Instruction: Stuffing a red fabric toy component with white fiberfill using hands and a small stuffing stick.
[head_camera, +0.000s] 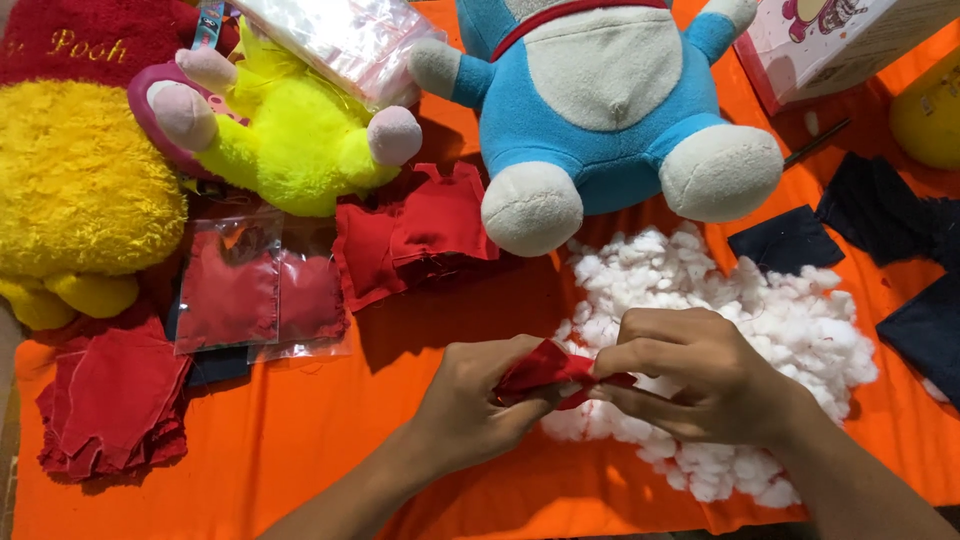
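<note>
While white stuffing (720, 330) is lying heaped at centre right, the left hand (470, 405) is clasping a small red fabric pouch (545, 372) steady and the right hand (690, 375) is pinching its edge, apparently spreading its opening.

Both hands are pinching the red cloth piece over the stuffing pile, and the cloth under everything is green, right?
Not quite. The head view shows the left hand and right hand pinching the red cloth piece over the stuffing pile, but the cloth under everything is orange.
</note>
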